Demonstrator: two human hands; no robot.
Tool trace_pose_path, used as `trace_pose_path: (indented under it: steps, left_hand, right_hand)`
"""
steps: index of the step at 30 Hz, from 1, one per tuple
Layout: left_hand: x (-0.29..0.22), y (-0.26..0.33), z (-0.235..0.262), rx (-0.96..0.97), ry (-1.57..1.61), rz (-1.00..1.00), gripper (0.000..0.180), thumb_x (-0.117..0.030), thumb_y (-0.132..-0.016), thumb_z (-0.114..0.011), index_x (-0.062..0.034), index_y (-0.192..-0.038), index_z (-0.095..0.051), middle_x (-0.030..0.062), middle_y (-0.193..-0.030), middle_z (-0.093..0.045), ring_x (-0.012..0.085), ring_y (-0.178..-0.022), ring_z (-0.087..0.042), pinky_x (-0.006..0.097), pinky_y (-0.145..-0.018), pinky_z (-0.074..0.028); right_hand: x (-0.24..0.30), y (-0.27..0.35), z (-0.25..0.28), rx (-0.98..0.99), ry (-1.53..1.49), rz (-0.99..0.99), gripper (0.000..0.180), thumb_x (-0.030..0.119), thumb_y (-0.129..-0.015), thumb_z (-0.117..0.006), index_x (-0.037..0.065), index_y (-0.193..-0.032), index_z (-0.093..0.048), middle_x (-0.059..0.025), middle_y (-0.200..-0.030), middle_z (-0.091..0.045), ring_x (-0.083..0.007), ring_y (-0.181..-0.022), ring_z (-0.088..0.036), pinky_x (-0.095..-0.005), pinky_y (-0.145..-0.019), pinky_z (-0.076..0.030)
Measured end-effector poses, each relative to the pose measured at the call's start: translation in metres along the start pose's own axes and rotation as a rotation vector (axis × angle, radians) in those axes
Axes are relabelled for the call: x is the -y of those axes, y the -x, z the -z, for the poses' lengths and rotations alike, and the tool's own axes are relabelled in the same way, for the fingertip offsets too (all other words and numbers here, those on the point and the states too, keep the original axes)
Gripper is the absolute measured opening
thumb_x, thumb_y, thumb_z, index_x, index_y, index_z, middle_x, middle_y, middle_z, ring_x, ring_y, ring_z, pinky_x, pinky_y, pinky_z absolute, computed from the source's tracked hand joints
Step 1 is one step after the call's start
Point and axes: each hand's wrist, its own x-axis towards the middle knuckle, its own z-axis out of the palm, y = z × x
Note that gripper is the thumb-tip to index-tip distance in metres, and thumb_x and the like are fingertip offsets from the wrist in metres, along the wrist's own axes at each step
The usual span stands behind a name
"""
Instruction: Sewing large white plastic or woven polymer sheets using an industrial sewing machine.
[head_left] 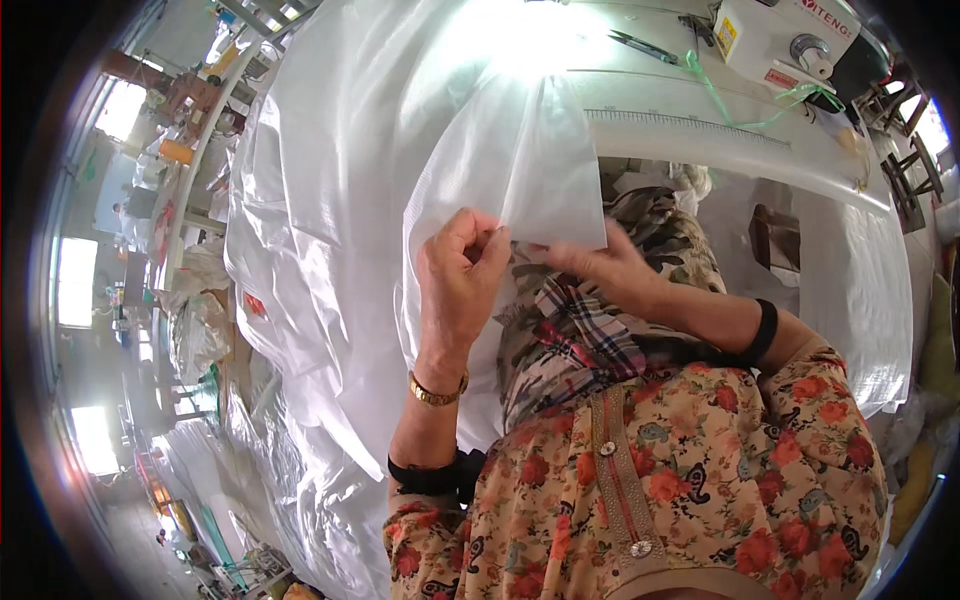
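A thin, translucent white plastic-like sheet (490, 170) hangs from the lit table area toward my lap. My left hand (455, 275) pinches its lower edge between thumb and fingers. At the sheet's lower right corner is my right hand (615, 275), its fingers stretched out leftward along the edge and a little blurred. Part of the right hand lies at the corner, where I cannot see its thumb clearly. A wide heap of the same white material (310, 250) spreads to the left of my left hand.
A white sewing machine (790, 45) with a round knob stands at the far right. On the table are a pen (643, 46), green ribbon (710, 85) and a ruler scale (690, 122). Bright light glares at top centre. More white sheeting (855, 300) hangs at right.
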Motion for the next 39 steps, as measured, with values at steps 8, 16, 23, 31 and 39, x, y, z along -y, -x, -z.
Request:
trace_pose_path:
  steps: [8,16,23,31,39]
  left_hand:
    - [-0.021,-0.002,-0.015,0.114,0.216,0.084,0.011,-0.006,-0.085,-0.061,0.0051,-0.086,-0.060,0.0024,-0.068,-0.060,0.0031,-0.065,-0.051,0.021,-0.057,-0.042]
    - [-0.016,0.000,-0.018,0.087,0.141,0.014,0.009,-0.005,-0.088,-0.057,0.0034,-0.088,-0.060,0.0016,-0.067,-0.060,0.0029,-0.066,-0.051,0.021,-0.057,-0.042]
    - [-0.014,-0.002,-0.013,0.148,0.130,0.133,0.010,-0.006,-0.088,-0.057,0.0038,-0.086,-0.060,-0.0012,-0.063,-0.055,0.0030,-0.060,-0.046,0.021,-0.053,-0.038]
    - [-0.018,-0.003,-0.014,0.121,0.115,0.104,0.013,-0.007,-0.087,-0.059,0.0061,-0.085,-0.060,-0.0007,-0.064,-0.056,0.0033,-0.062,-0.047,0.022,-0.054,-0.039]
    - [-0.016,-0.001,-0.019,0.156,0.162,0.161,0.014,-0.006,-0.086,-0.058,0.0074,-0.089,-0.061,0.0011,-0.069,-0.061,0.0036,-0.065,-0.052,0.022,-0.058,-0.043]
  right_hand:
    - [0.022,0.002,0.002,-0.178,0.846,0.276,0.015,0.011,-0.088,-0.059,-0.001,-0.087,-0.051,-0.0145,-0.074,-0.057,-0.0308,-0.069,-0.060,-0.0375,-0.061,-0.048]
    - [0.027,-0.002,-0.005,-0.124,1.105,0.606,0.017,0.009,-0.079,-0.063,0.003,-0.091,-0.052,-0.0126,-0.071,-0.056,-0.0335,-0.069,-0.060,-0.0407,-0.061,-0.048]
    - [0.019,0.006,-0.001,-0.092,1.074,0.589,0.022,0.018,-0.079,-0.070,0.004,-0.083,-0.054,-0.0089,-0.071,-0.058,-0.0248,-0.068,-0.061,-0.0377,-0.058,-0.046]
    - [-0.014,0.018,0.024,-0.501,0.219,0.077,0.044,0.031,-0.078,-0.079,0.008,-0.069,-0.042,0.0050,-0.068,-0.033,-0.0081,-0.063,-0.031,-0.0257,-0.054,-0.032]
    - [-0.015,0.008,0.023,-0.568,0.234,-0.089,0.038,0.032,-0.082,-0.075,0.004,-0.085,-0.048,-0.0011,-0.073,-0.052,-0.0061,-0.069,-0.051,-0.0229,-0.059,-0.046]
